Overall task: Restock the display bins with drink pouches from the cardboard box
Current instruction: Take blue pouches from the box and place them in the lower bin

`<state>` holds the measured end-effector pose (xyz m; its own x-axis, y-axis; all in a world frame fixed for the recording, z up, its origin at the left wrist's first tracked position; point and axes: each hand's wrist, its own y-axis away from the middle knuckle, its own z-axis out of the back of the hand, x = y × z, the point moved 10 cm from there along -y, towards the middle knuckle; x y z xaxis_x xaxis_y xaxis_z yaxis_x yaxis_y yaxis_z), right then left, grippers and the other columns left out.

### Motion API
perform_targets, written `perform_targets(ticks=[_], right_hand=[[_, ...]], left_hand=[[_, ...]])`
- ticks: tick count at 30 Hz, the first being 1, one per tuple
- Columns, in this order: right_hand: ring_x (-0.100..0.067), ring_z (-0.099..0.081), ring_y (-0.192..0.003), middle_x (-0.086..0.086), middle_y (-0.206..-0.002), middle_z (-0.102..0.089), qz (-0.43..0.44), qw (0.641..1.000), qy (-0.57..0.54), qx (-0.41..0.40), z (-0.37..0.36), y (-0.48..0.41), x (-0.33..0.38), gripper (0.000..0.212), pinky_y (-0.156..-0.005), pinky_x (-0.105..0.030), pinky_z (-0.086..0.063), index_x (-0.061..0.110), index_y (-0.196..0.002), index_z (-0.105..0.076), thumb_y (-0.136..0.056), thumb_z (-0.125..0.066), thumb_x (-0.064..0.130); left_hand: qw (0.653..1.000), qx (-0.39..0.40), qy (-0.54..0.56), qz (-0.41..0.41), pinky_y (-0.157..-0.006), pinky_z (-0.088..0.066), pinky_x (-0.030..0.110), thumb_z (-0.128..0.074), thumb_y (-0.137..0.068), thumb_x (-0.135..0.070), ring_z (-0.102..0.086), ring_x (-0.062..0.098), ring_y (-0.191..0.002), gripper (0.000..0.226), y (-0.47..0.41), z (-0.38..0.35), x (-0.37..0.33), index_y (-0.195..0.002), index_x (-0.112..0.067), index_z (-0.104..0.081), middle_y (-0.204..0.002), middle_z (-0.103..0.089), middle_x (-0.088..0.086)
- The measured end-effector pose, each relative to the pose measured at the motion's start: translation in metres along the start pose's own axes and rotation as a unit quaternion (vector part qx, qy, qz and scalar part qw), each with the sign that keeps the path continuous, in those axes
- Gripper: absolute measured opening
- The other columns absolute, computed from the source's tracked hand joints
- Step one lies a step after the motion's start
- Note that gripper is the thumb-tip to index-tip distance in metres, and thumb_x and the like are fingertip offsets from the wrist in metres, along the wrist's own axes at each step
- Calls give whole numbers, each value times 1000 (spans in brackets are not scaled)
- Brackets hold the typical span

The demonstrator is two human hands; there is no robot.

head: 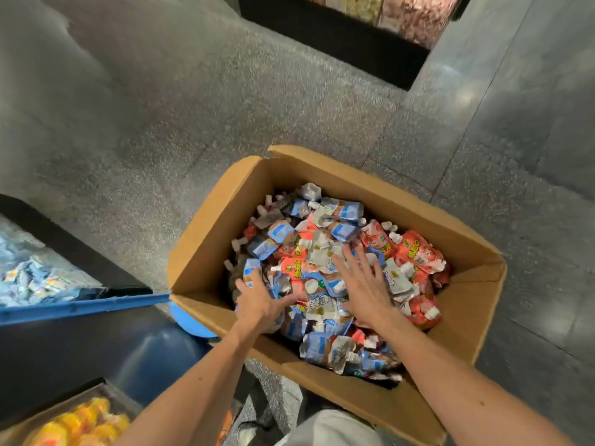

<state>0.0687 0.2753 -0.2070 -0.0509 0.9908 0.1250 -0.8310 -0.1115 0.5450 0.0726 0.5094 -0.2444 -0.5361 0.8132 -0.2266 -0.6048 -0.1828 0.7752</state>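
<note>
- The cardboard box (206, 226) sat open on the floor (225, 107) in front of me. The drink pouches (338, 214) were heaped loose inside it, with blue ones and red ones (415, 252) mixed together and spouts pointing every way.
- My right hand (363, 284) lay flat on the middle of the heap with its fingers spread wide and nothing pinched.
- My left hand (257, 304) was near the box's left wall. Its thumb was thrown wide and its fingertips touched an upright blue pouch (251, 268), but they had not closed round it.
- I judged the step to be gathering a load, so both hands needed to sweep inward and scoop from underneath. Pressing down from on top would only have packed the pile.
- The pouches looked slick and soft. I thought a big armful would slide apart, so a modest double handful squeezed between my palms seemed safer.
- It seemed wise to keep my fingers off the spouts and caps, since they could snag on neighbouring pouches and drag extras out.
- The display bin with the blue rim (80, 305) stood just to my left and held pale blue packs. That made it seem sensible to take blue pouches only, though blur kept me from being sure they matched.
- A bin of yellow goods (80, 420) stood nearer to me on the left.
</note>
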Motion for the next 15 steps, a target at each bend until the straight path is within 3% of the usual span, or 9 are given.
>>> perform_targets(ticks=[4, 6, 9, 15], right_hand=[[-37, 1, -151, -9, -165, 10, -10, 1000, 29, 8, -7, -11, 5, 111, -116, -60, -13, 21, -158, -2, -79, -78, 42], [-38, -8, -150, -12, -165, 1, -9, 999, 39, -1, -8, -14, 4, 110, -112, -59, -21, 19, -157, -9, -77, -80, 40], [-38, -30, -143, -12, -161, -23, -5, 999, 37, -33, -1, -17, 0, 100, -104, -54, -34, 21, -152, -29, -69, -84, 29], [-29, -22, -145, -1, -163, -14, 14, 1000, 5, -14, 7, -19, -2, 91, -110, -53, -27, 31, -157, -12, -86, -66, 50]], left_hand=[[993, -30, -103, -55, -99, -45, 44, -77, -76, -57, -48, 44, -124, 106, -1, -13, -8, -155, -30, -12, -151, -10, 24], [984, -46, -141, -96, -92, -46, 41, -72, -85, -42, -53, 45, -113, 87, 3, -13, -15, -153, -26, -19, -145, -18, 25], [987, -30, -114, -107, -87, -47, 40, -62, -93, -30, -57, 44, -105, 67, 3, -10, -11, -150, -24, -28, -144, -22, 23], [996, -28, -23, -80, -91, -46, 37, -55, -95, -29, -56, 31, -104, 29, 4, 19, 1, -123, -22, -61, -125, -47, 13]])
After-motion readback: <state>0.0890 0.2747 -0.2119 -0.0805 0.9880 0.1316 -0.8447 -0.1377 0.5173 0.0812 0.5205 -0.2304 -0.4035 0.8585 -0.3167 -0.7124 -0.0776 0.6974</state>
